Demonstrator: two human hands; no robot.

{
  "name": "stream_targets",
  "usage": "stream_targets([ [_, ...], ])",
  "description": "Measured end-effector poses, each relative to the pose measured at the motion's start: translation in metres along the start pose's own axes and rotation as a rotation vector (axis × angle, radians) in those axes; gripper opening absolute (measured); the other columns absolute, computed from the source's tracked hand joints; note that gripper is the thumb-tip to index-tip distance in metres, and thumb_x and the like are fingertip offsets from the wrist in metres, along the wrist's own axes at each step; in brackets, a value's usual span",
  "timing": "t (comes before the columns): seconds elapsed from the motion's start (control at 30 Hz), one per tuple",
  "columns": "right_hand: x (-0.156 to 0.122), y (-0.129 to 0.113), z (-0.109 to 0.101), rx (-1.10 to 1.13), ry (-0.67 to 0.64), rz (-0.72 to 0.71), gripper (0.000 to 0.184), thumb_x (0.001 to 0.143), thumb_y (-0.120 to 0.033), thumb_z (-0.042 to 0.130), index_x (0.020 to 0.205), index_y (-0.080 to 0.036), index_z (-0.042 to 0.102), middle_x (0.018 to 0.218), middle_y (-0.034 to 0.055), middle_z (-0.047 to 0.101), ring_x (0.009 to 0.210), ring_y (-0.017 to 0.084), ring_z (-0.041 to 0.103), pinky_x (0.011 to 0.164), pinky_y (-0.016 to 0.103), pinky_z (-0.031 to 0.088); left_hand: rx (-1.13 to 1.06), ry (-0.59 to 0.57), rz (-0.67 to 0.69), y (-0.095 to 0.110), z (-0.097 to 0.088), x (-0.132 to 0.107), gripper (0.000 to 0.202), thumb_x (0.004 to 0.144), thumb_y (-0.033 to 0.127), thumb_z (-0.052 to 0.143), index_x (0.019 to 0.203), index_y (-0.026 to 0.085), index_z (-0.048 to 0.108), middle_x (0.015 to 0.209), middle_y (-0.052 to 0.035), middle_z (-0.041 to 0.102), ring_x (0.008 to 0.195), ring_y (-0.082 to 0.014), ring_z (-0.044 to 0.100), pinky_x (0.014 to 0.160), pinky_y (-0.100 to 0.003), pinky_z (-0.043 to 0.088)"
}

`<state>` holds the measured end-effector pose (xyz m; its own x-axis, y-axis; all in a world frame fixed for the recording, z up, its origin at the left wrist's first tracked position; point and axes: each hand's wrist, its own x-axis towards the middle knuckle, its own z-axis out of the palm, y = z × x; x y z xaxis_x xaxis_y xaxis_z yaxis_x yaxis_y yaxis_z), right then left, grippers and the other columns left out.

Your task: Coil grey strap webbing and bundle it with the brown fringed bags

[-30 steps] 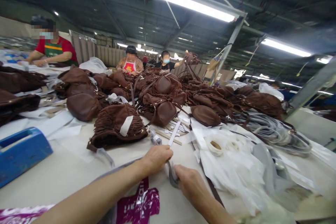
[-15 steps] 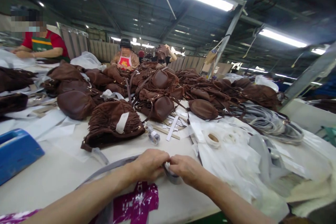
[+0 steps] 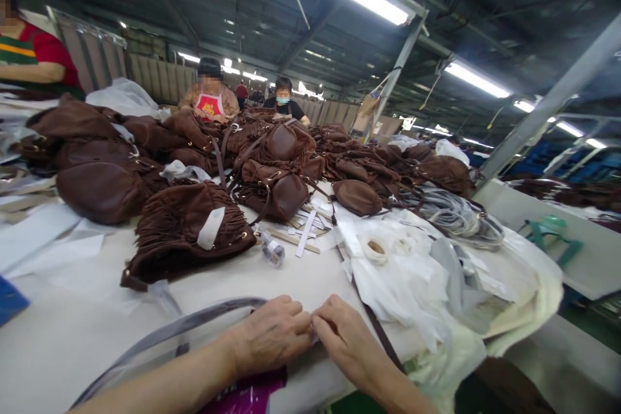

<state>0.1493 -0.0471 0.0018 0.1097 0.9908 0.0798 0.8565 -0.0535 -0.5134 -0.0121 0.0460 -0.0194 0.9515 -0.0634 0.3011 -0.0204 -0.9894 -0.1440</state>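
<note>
Pale table [image 3: 301, 275], heaped brown fringed bags [image 3: 184, 233], white paper sheets [image 3: 407, 278], tape roll [image 3: 375, 250], grey strap [image 3: 184, 326], small clear bottle [image 3: 272, 249]

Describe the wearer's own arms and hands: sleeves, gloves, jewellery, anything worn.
The left hand and right hand are bare: no gloves, rings or tape show. The left forearm and right forearm are uncovered as far as the frame reaches, with no sleeve, watch or bracelet in view. Some magenta printed fabric shows below the left forearm; whether it is clothing cannot be told.
</note>
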Motion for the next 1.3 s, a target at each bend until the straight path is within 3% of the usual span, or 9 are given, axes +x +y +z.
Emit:
stream_targets([
  [0.13,0.011,-0.008,-0.004,-0.166,-0.017,0.154,0.013,0.084,-0.017,0.056,0.091,-0.019,0.066,0.067,0.0002,0.065,0.067,0.017,0.061,0.062,0.025,0.040,0.000,-0.017,0.009,0.002,-0.003,0.002,0.004,0.092,0.020,0.056,0.091,0.017,0.056,0.083,-0.0021,0.058,0.073,-0.0186,0.048,0.060,-0.035,0.033],
  [0.23,0.016,-0.024,-0.005,-0.518,-0.071,0.170,0.018,0.080,-0.011,0.058,0.095,-0.019,0.066,0.080,0.0081,0.071,0.080,0.024,0.066,0.065,0.030,0.040,-0.016,-0.006,0.009,0.003,-0.002,0.002,0.010,0.092,0.020,0.057,0.082,0.017,0.056,0.083,-0.0011,0.058,0.072,-0.0177,0.048,0.059,-0.034,0.033],
  [0.33,0.016,-0.035,-0.007,-0.712,-0.162,0.219,0.014,0.084,-0.017,0.057,0.095,-0.016,0.065,0.085,0.0148,0.073,0.082,0.030,0.068,0.062,0.032,0.040,-0.022,-0.004,0.009,0.003,-0.001,0.002,0.014,0.092,0.020,0.056,0.078,0.017,0.056,0.083,-0.0010,0.058,0.072,-0.0172,0.049,0.058,-0.034,0.033],
  [0.53,0.016,-0.025,-0.001,-0.583,-0.091,0.237,0.016,0.083,-0.017,0.055,0.097,-0.013,0.064,0.087,0.0148,0.072,0.087,0.028,0.068,0.067,0.031,0.043,-0.015,0.036,0.028,0.004,0.000,0.001,0.012,0.091,0.019,0.055,0.080,0.017,0.058,0.084,-0.0016,0.059,0.071,-0.0169,0.049,0.057,-0.033,0.033],
  [0.63,0.020,-0.021,0.002,-0.565,-0.069,0.264,0.015,0.084,-0.019,0.055,0.080,-0.012,0.067,0.079,0.0172,0.071,0.078,0.027,0.068,0.062,0.030,0.042,-0.009,0.047,0.029,0.004,0.000,0.001,0.012,0.092,0.019,0.055,0.080,0.017,0.058,0.084,-0.0022,0.059,0.072,-0.0174,0.050,0.057,-0.034,0.032],
  [0.77,0.022,-0.020,0.000,-0.505,-0.070,0.243,0.016,0.073,-0.008,0.056,0.064,-0.017,0.065,0.066,0.0082,0.070,0.066,0.019,0.065,0.055,0.024,0.037,-0.055,0.057,0.016,0.004,-0.003,0.000,0.008,0.092,0.021,0.055,0.084,0.017,0.056,0.080,-0.0018,0.061,0.073,-0.0182,0.050,0.062,-0.035,0.033],
  [1.0,0.016,-0.007,-0.006,-0.224,-0.153,0.030,0.019,0.075,-0.009,0.053,0.085,-0.020,0.065,0.064,-0.0045,0.066,0.061,0.012,0.059,0.057,0.019,0.038,-0.303,-0.082,-0.338,-0.003,-0.004,-0.006,0.011,0.082,0.018,0.061,0.090,0.019,0.054,0.088,-0.0025,0.066,0.084,-0.0215,0.057,0.073,-0.034,0.040],
  [1.17,0.016,-0.001,-0.004,-0.287,-0.226,-0.437,0.013,0.084,-0.014,0.049,0.084,-0.021,0.060,0.074,-0.0001,0.065,0.071,0.016,0.058,0.070,0.028,0.034,-0.387,-0.180,-0.533,-0.008,-0.006,-0.010,0.027,0.078,0.025,0.068,0.101,0.020,0.056,0.093,-0.0036,0.067,0.084,-0.0240,0.061,0.069,-0.031,0.044],
  [1.3,0.017,-0.001,-0.001,-0.367,-0.291,-0.648,0.014,0.083,-0.011,0.048,0.079,-0.021,0.057,0.070,-0.0008,0.063,0.070,0.015,0.056,0.069,0.030,0.030,-0.528,-0.136,-0.387,-0.021,-0.006,-0.009,0.039,0.079,0.028,0.071,0.115,0.026,0.057,0.094,0.0007,0.069,0.088,-0.0202,0.063,0.071,-0.025,0.043],
])
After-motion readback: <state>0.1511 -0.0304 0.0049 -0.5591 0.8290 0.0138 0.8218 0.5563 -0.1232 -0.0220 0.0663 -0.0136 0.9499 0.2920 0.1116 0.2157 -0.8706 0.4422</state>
